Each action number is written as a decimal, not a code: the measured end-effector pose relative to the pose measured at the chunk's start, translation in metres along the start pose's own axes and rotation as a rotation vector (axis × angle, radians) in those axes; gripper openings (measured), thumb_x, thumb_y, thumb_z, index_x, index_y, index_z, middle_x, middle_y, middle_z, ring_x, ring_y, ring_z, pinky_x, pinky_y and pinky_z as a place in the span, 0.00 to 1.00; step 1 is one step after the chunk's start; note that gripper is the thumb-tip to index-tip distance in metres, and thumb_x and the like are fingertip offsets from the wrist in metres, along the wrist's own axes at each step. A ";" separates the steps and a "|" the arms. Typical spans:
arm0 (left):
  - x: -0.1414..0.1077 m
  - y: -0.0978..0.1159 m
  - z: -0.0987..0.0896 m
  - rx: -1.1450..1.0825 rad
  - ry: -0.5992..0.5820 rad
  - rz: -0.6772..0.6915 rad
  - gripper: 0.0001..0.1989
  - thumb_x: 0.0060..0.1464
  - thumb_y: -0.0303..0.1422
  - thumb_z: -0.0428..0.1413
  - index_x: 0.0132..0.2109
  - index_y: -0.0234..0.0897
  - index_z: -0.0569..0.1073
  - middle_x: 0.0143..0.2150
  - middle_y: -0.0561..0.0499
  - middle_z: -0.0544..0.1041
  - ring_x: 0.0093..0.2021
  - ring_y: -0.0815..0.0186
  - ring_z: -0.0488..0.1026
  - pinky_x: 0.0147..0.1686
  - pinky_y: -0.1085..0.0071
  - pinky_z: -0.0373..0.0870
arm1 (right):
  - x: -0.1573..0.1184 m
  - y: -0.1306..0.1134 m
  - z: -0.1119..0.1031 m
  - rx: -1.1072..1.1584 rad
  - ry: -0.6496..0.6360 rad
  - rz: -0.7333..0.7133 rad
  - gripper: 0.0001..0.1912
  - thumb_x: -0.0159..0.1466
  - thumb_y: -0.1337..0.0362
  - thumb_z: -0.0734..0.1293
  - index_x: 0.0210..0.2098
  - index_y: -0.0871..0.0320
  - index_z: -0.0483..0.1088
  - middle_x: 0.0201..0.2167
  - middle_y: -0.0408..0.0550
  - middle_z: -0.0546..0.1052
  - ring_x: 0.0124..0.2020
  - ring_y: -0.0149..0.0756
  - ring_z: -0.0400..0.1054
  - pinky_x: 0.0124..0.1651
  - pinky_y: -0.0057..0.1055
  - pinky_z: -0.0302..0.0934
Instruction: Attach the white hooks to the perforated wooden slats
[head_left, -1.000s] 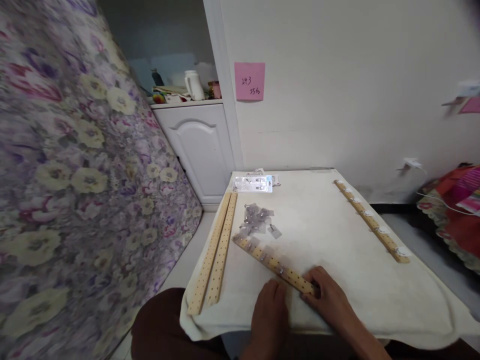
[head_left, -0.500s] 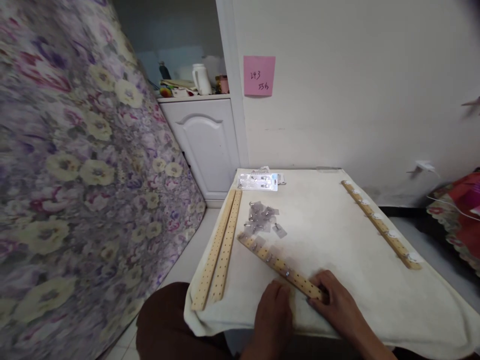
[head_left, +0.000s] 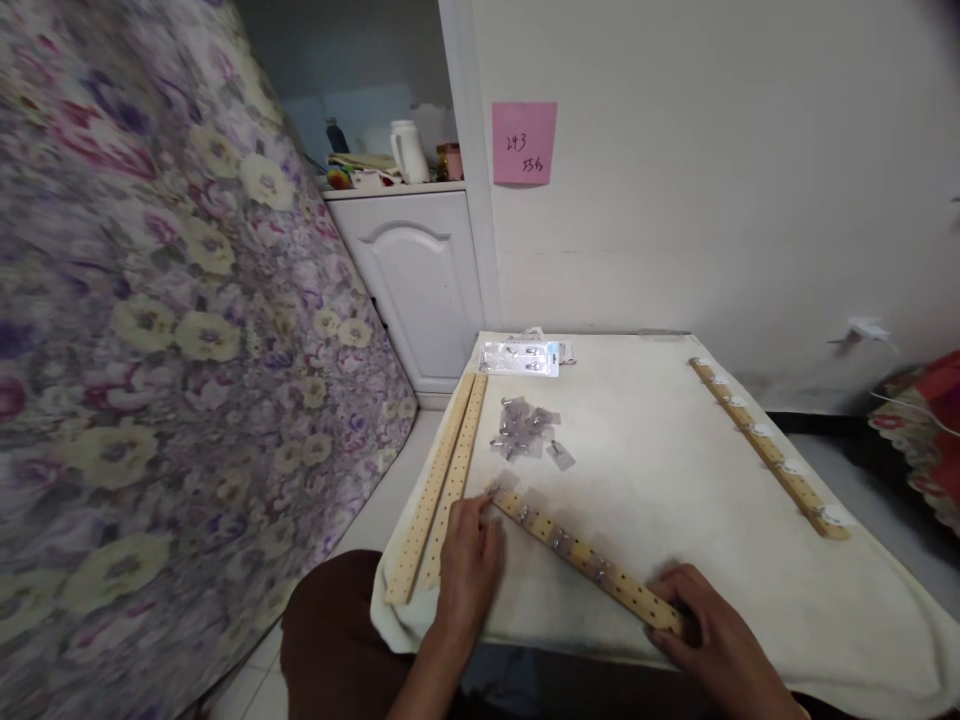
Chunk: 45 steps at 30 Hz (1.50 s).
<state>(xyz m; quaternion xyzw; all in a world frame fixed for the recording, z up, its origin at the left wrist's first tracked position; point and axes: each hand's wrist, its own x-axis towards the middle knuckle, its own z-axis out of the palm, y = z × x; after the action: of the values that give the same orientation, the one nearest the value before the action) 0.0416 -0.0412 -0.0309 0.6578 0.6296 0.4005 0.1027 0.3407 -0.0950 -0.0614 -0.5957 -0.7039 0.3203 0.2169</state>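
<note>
A perforated wooden strip [head_left: 624,590] lies slantwise across the front of the cloth-covered table, with several clear adhesive hooks [head_left: 559,540] set along its far-left part. My right hand [head_left: 701,622] is closed around the near right end, thumb on the front side and fingers behind. At the other end, my left hand [head_left: 471,555] has its curled fingers on the strip's left tip. Just beyond that tip sits a loose pile of clear adhesive hooks [head_left: 525,428], and a single hook [head_left: 559,455] lies beside the pile.
Two bare perforated strips [head_left: 427,500] run along the table's left edge. Along the right edge lies another strip [head_left: 780,470] with several hooks on it. Hook packaging [head_left: 519,358] rests at the back left. The white cloth [head_left: 645,440] covers the table.
My left hand has moved left and away from me, from the strip's near side to its left tip. The strip has shifted slightly right and nearer, with my right hand still on it.
</note>
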 end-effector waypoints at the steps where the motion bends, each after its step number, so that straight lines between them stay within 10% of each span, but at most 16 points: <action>1: 0.005 -0.003 0.001 0.015 0.001 0.013 0.12 0.58 0.30 0.48 0.49 0.40 0.67 0.44 0.47 0.69 0.45 0.60 0.69 0.43 0.62 0.69 | -0.001 0.003 0.000 -0.002 -0.003 -0.001 0.06 0.55 0.66 0.64 0.33 0.55 0.64 0.39 0.47 0.69 0.41 0.38 0.66 0.46 0.33 0.60; 45: 0.037 -0.006 0.023 0.141 -0.073 -0.019 0.07 0.57 0.29 0.49 0.38 0.38 0.72 0.36 0.49 0.68 0.38 0.63 0.69 0.39 0.67 0.66 | -0.001 0.006 -0.003 -0.005 0.014 -0.013 0.09 0.53 0.66 0.65 0.34 0.53 0.67 0.38 0.45 0.72 0.41 0.39 0.68 0.45 0.31 0.63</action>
<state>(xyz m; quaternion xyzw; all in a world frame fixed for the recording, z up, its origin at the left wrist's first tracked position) 0.0478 0.0018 -0.0357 0.6716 0.6582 0.3300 0.0828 0.3476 -0.0949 -0.0633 -0.5938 -0.7070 0.3131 0.2226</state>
